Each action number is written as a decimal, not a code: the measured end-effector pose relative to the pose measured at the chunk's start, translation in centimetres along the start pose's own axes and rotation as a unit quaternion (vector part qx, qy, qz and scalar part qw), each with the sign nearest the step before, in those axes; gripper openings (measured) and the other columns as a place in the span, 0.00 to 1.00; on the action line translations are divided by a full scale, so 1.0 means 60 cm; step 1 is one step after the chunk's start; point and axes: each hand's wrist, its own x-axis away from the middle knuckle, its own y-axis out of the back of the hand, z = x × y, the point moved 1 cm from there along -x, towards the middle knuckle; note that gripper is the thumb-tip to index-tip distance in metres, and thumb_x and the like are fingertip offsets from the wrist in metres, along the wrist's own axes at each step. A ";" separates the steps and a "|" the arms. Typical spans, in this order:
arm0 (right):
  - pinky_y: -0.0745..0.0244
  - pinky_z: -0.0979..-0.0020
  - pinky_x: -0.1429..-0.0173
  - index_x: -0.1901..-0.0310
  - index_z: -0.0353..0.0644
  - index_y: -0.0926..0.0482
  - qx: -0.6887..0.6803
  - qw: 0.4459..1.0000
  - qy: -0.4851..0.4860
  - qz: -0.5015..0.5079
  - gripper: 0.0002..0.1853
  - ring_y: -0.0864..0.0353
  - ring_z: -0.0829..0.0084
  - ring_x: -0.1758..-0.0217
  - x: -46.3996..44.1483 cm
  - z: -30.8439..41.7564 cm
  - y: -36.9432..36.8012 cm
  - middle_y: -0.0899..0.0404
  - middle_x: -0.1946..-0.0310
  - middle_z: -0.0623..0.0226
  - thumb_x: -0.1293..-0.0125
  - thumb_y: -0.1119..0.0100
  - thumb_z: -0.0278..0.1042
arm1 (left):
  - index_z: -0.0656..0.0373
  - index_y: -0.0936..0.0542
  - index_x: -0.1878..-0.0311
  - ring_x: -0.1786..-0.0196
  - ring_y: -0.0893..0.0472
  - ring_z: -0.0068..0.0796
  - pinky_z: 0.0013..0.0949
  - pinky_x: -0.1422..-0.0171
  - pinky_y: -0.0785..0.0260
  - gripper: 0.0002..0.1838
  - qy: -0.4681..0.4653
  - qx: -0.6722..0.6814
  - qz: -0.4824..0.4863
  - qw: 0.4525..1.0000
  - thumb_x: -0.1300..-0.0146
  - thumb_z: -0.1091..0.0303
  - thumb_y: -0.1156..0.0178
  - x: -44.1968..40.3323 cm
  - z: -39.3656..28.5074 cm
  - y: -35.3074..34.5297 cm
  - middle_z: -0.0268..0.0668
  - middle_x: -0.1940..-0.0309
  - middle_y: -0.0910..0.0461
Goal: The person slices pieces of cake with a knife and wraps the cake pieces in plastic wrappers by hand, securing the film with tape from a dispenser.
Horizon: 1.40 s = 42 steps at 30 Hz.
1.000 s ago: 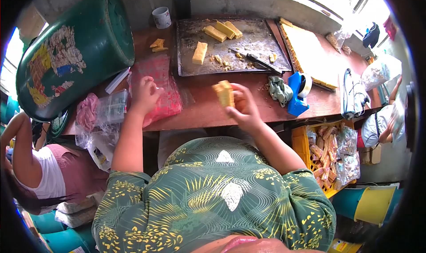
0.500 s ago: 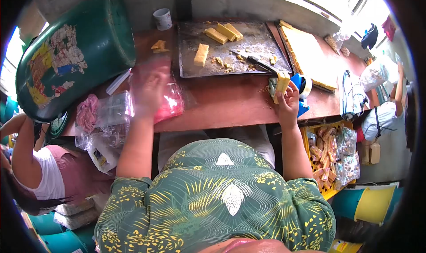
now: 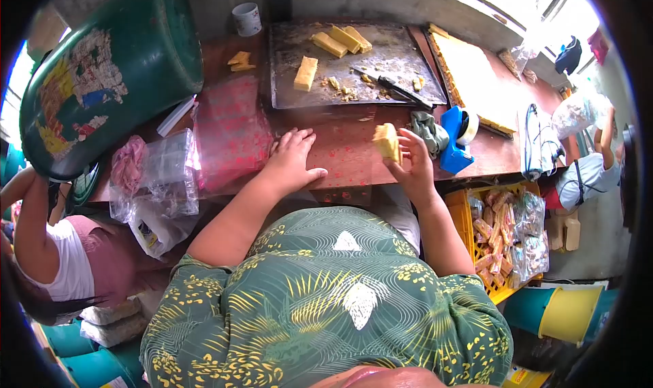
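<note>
My right hand (image 3: 413, 162) grips a yellow cake slice (image 3: 386, 143) between thumb and fingers, just above the table's front part. My left hand (image 3: 292, 158) lies with fingers spread on a clear plastic wrapper with red print (image 3: 340, 158), spread on the reddish-brown table. To its left is a stack of similar red-printed plastic bags (image 3: 228, 133). Behind the hands a dark metal tray (image 3: 292, 97) bears several cake slices, crumbs and a black-handled knife (image 3: 401, 91). A blue tape dispenser (image 3: 454, 146) and a crumpled grey-green cloth (image 3: 428, 131) stand right of my right hand.
A large green drum (image 3: 146, 55) leans at the left. A white mug (image 3: 246, 19) and cake scraps (image 3: 240, 61) are at the back. At right lie a cake slab (image 3: 469, 75) and a yellow crate (image 3: 459, 214) of wrapped slices. Other people (image 3: 75, 252) are at both sides.
My left hand has moved right, from the stack of plastic bags to the table, where a printed wrapper now lies. My right hand has carried the cake slice left and down, away from the tape dispenser.
</note>
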 end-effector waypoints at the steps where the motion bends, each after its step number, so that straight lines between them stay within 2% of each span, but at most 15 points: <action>1: 0.22 0.63 0.36 0.27 0.43 0.33 0.058 0.998 0.009 0.028 0.40 0.18 0.68 0.39 -0.014 0.017 -0.007 0.18 0.41 0.60 0.39 0.22 0.30 | 0.59 0.31 0.23 0.17 0.43 0.48 0.52 0.14 0.50 0.50 0.007 -0.004 0.002 1.000 0.43 0.42 0.26 0.005 0.001 -0.004 0.41 0.21 0.37; 3: 0.22 0.60 0.34 0.28 0.44 0.30 0.067 0.994 -0.005 0.092 0.38 0.17 0.62 0.38 -0.040 0.051 -0.036 0.17 0.43 0.57 0.40 0.22 0.31 | 0.59 0.31 0.24 0.17 0.44 0.47 0.52 0.14 0.51 0.50 0.010 -0.006 -0.014 1.000 0.43 0.41 0.26 0.013 -0.003 -0.016 0.40 0.21 0.37; 8: 0.22 0.56 0.35 0.35 0.44 0.23 0.101 0.979 0.078 0.157 0.35 0.17 0.52 0.41 -0.080 0.023 -0.119 0.15 0.46 0.55 0.46 0.21 0.33 | 0.59 0.31 0.24 0.17 0.43 0.47 0.52 0.14 0.51 0.52 0.007 0.013 -0.035 0.999 0.46 0.38 0.25 0.019 0.001 -0.020 0.38 0.21 0.36; 11: 0.22 0.56 0.36 0.37 0.45 0.21 0.180 0.963 0.123 0.156 0.32 0.18 0.53 0.41 -0.081 0.011 -0.124 0.15 0.46 0.59 0.46 0.21 0.37 | 0.59 0.30 0.24 0.17 0.42 0.47 0.52 0.14 0.50 0.52 -0.004 0.011 -0.045 0.999 0.47 0.37 0.25 0.019 0.006 -0.018 0.38 0.21 0.36; 15: 0.26 0.55 0.34 0.37 0.46 0.21 0.162 0.963 0.078 0.203 0.32 0.20 0.54 0.39 -0.083 0.018 -0.113 0.15 0.44 0.63 0.45 0.21 0.39 | 0.59 0.30 0.24 0.18 0.41 0.47 0.52 0.15 0.50 0.52 -0.005 0.006 -0.045 0.999 0.47 0.37 0.25 0.021 0.002 -0.017 0.37 0.21 0.35; 19: 0.33 0.53 0.28 0.35 0.49 0.22 0.222 0.957 0.132 0.133 0.34 0.24 0.56 0.33 -0.060 0.038 -0.104 0.18 0.40 0.65 0.45 0.22 0.43 | 0.61 0.30 0.24 0.18 0.41 0.47 0.52 0.15 0.49 0.53 -0.010 0.021 -0.053 0.998 0.47 0.37 0.25 0.020 0.004 -0.018 0.37 0.22 0.34; 22: 0.36 0.53 0.27 0.34 0.55 0.22 0.235 0.944 0.197 0.122 0.37 0.26 0.58 0.32 0.000 0.036 -0.061 0.22 0.36 0.67 0.49 0.22 0.45 | 0.63 0.28 0.27 0.19 0.38 0.48 0.50 0.16 0.46 0.49 -0.030 0.037 -0.066 0.997 0.43 0.39 0.26 0.022 0.009 -0.013 0.42 0.24 0.32; 25: 0.35 0.54 0.28 0.34 0.58 0.22 0.353 0.895 0.221 0.159 0.38 0.25 0.59 0.32 0.052 0.008 -0.024 0.23 0.36 0.69 0.51 0.21 0.44 | 0.65 0.24 0.30 0.24 0.32 0.49 0.48 0.19 0.41 0.42 -0.039 0.161 -0.115 0.979 0.39 0.44 0.27 -0.002 0.031 -0.021 0.48 0.27 0.29; 26: 0.34 0.54 0.29 0.34 0.60 0.22 0.411 0.871 0.231 0.134 0.38 0.25 0.61 0.34 0.059 -0.014 -0.015 0.23 0.37 0.72 0.51 0.21 0.43 | 0.66 0.21 0.35 0.29 0.27 0.49 0.46 0.22 0.37 0.34 -0.076 0.156 -0.175 0.969 0.35 0.49 0.28 -0.019 0.042 -0.032 0.51 0.32 0.24; 29: 0.34 0.54 0.29 0.36 0.63 0.20 0.326 0.919 0.210 0.076 0.34 0.24 0.62 0.36 0.054 0.003 -0.047 0.22 0.38 0.73 0.49 0.22 0.41 | 0.66 0.17 0.43 0.38 0.18 0.45 0.43 0.30 0.28 0.20 -0.116 0.175 -0.239 0.948 0.30 0.61 0.33 -0.068 0.033 -0.023 0.48 0.43 0.17; 31: 0.33 0.56 0.31 0.52 0.62 0.11 0.260 0.921 0.262 0.125 0.18 0.23 0.64 0.39 0.045 0.016 -0.079 0.18 0.46 0.73 0.46 0.23 0.40 | 0.65 0.15 0.47 0.44 0.15 0.44 0.42 0.36 0.24 0.14 -0.100 0.218 -0.204 0.949 0.30 0.65 0.35 -0.095 0.017 -0.007 0.47 0.48 0.14; 33: 0.32 0.57 0.32 0.57 0.60 0.09 0.237 0.905 0.293 0.195 0.11 0.22 0.64 0.41 0.045 0.035 -0.074 0.16 0.50 0.76 0.44 0.23 0.41 | 0.66 0.14 0.50 0.46 0.14 0.47 0.42 0.38 0.23 0.14 -0.070 0.187 -0.176 0.964 0.30 0.64 0.36 -0.106 0.007 0.013 0.49 0.51 0.14; 36: 0.30 0.58 0.36 0.60 0.59 0.09 0.224 0.916 0.271 0.193 0.08 0.20 0.66 0.46 0.058 0.048 -0.043 0.15 0.56 0.77 0.43 0.24 0.40 | 0.64 0.13 0.49 0.46 0.16 0.51 0.44 0.39 0.23 0.17 -0.017 0.138 -0.129 0.982 0.31 0.59 0.35 -0.113 0.004 0.024 0.49 0.53 0.14; 40: 0.25 0.60 0.44 0.61 0.55 0.10 0.233 0.924 0.225 0.204 0.08 0.17 0.66 0.55 0.063 0.054 -0.007 0.16 0.64 0.74 0.41 0.24 0.41 | 0.62 0.12 0.52 0.49 0.16 0.51 0.48 0.39 0.23 0.20 -0.048 -0.008 -0.177 0.983 0.36 0.53 0.30 -0.100 0.000 -0.012 0.46 0.60 0.15; 42: 0.25 0.59 0.46 0.61 0.54 0.10 0.237 0.932 0.194 0.195 0.07 0.17 0.64 0.57 0.050 0.065 -0.008 0.16 0.65 0.71 0.40 0.24 0.40 | 0.62 0.13 0.54 0.50 0.16 0.51 0.48 0.39 0.24 0.20 -0.044 0.011 -0.091 0.995 0.37 0.53 0.30 -0.111 -0.006 0.006 0.46 0.60 0.15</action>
